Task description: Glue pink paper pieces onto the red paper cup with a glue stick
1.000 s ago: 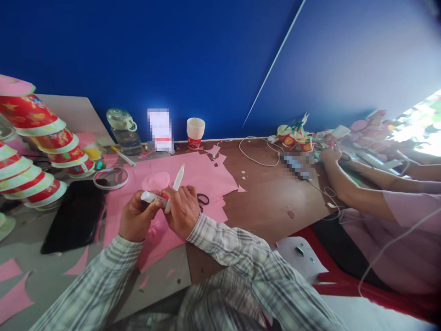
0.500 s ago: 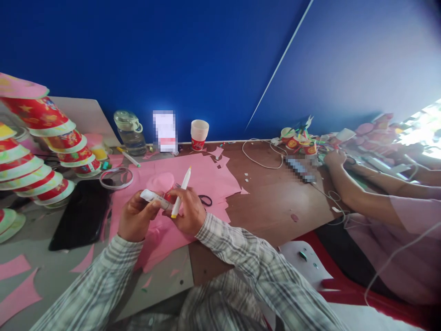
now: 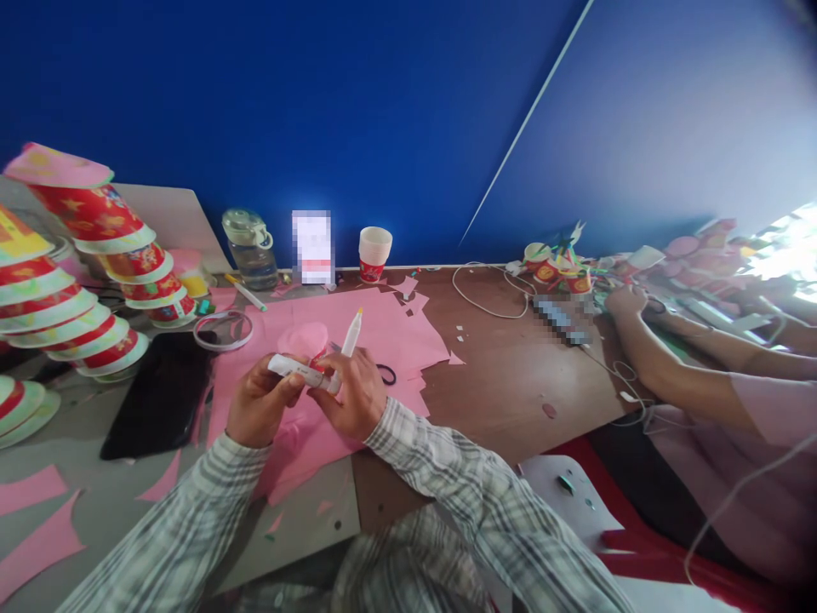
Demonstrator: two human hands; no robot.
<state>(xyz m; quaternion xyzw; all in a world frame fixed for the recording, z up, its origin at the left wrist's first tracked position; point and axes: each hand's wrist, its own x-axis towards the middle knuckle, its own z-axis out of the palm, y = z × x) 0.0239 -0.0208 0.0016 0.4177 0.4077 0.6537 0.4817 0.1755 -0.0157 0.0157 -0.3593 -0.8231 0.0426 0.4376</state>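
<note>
My left hand [image 3: 255,404] is closed around a small white tube [image 3: 294,369], which points across toward my other hand. The fingers of my right hand [image 3: 362,398] pinch at the tube's right end, and the same hand keeps hold of a white marker [image 3: 351,335] with a yellow tip pointing up. The marker's lower part is hidden behind the tube and fingers. Just beyond my hands sits a round pink paper piece [image 3: 305,339] with some red below it. Under everything lies a large pink paper sheet [image 3: 389,328]. A black loop [image 3: 386,375] shows beside my right hand.
Stacked red paper cups [image 3: 118,213] lean at the left, near a black phone [image 3: 159,396] and a roll of tape [image 3: 223,330]. A water bottle [image 3: 252,255] and a cup [image 3: 374,251] stand by the wall. Another person's arm [image 3: 664,358] reaches in from the right.
The tube and marker have come closer together. My right fingers now grip the tube's end, and the marker's lower end has slipped behind it. The whole view has shifted slightly.
</note>
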